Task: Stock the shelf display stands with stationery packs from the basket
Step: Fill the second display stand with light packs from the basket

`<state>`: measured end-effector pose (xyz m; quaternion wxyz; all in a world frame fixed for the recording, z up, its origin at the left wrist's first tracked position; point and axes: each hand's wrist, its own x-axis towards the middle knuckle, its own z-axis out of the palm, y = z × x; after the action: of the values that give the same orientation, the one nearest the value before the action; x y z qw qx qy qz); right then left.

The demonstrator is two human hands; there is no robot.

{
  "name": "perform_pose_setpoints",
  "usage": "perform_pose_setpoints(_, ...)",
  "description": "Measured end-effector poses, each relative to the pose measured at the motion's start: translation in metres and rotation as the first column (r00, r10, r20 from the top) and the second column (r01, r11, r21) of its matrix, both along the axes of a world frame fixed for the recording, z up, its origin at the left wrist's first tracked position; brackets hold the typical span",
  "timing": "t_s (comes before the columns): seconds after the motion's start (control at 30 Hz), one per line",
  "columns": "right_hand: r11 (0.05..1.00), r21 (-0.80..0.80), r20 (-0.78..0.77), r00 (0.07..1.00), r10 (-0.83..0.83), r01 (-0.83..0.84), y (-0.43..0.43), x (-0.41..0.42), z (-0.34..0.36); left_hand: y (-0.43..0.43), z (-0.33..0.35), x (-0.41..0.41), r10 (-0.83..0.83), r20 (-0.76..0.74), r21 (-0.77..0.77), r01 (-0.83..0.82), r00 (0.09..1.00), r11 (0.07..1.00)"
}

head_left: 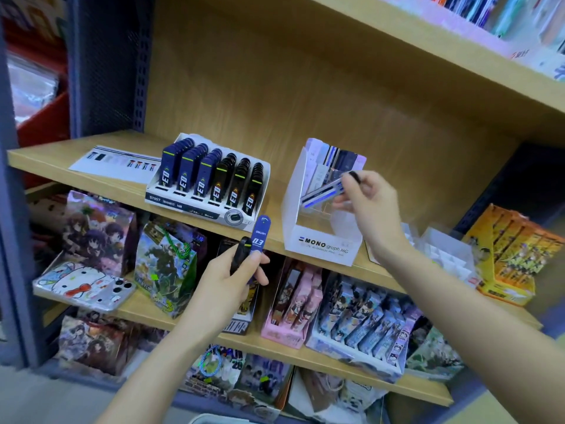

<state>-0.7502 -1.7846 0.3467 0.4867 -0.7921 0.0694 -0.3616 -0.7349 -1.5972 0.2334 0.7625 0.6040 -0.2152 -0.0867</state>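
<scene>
Two hands at work in the head view, one stand apiece. Far right on the shelf point(76, 160): right hand point(370, 206), fingers pinching the upper end of a slim blue-and-white striped pack point(322, 194), held just above the open white MONO stand point(321, 244). Long axis slanted, low end left and down toward the stand's clear front pocket, high end at the fingers. More packs upright in the back pockets. Probably calls for tipping steeper, then lowering straight in. Nearer and left: left hand point(235, 276) just below the shelf edge, fingers curled round a blue pack point(260, 232) standing upright and a black pack point(240, 252) beside it. Beyond and left of those fingers, the six-row lead stand point(183, 206), every row seemingly full already. Right hand plainly the nearer to the MONO stand, left hand the nearer to the lead stand.
</scene>
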Motion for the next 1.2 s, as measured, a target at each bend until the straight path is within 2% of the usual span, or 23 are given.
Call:
perform_pose_setpoints(0.13,0.943,-0.237,0.173,0.966,-0.194,0.232,-0.028,0.022,0.023,0.001,-0.004,0.005,0.001,0.01,-0.002,-0.001,1.0,1.0)
perform_pose_setpoints(0.27,0.867,-0.4,0.198,0.952,-0.235,0.297,-0.044,0.049,0.041,-0.002,-0.006,0.007,-0.011,0.004,0.002,0.011,1.0,1.0)
perform_pose_setpoints(0.37,0.809,-0.518,0.122,0.96,-0.252,0.278,-0.053,0.068,0.048,-0.004,-0.006,0.011,0.002,0.006,0.021,-0.002,1.0,1.0)
perform_pose_setpoints(0.5,0.711,-0.676,-0.068,0.944,-0.324,0.195,-0.063,0.087,0.05,-0.004,-0.005,0.015,0.017,0.009,0.027,-0.017,1.0,0.999)
perform_pose_setpoints(0.63,0.717,-0.673,-0.076,0.947,-0.312,0.182,-0.066,0.097,0.05,-0.006,-0.005,0.017,0.012,0.008,0.036,-0.012,1.0,0.999)
perform_pose_setpoints(0.77,0.609,-0.77,-0.047,0.936,-0.348,0.188,-0.067,0.1,0.059,-0.009,-0.006,0.016,0.013,0.008,0.077,-0.014,1.0,0.997)
perform_pose_setpoints(0.9,0.589,-0.799,-0.118,0.927,-0.356,0.124,-0.067,0.103,0.069,-0.012,-0.005,0.014,0.005,0.011,0.072,-0.005,1.0,0.997)
perform_pose_setpoints(1.2,0.62,-0.785,-0.256,0.91,-0.327,0.002,-0.069,0.098,0.081,-0.013,-0.005,0.022,0.023,-0.018,0.073,-0.022,1.0,0.997)
